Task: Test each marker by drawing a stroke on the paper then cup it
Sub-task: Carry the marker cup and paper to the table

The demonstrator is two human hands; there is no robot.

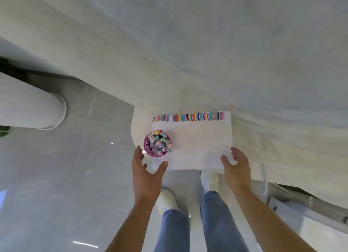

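Observation:
A white sheet of paper [197, 146] lies at the near corner of a pale marble table [207, 63]. Along its far edge runs a row of several short coloured strokes [188, 117]. A pink mesh cup [148, 148] stands on the sheet's left side, packed with several capped markers [160, 141]. My left hand [146, 173] hovers open just in front of the cup, fingers spread, holding nothing. My right hand [236, 166] is open over the sheet's near right corner, fingers relaxed; whether it touches the paper is unclear.
The table's near edge runs just behind my hands. Below it is a glossy grey tiled floor [66, 167] with my jeans and white shoes [166, 199]. A round white table leg [28, 104] stands at the left. A white appliance [301, 219] sits at the lower right.

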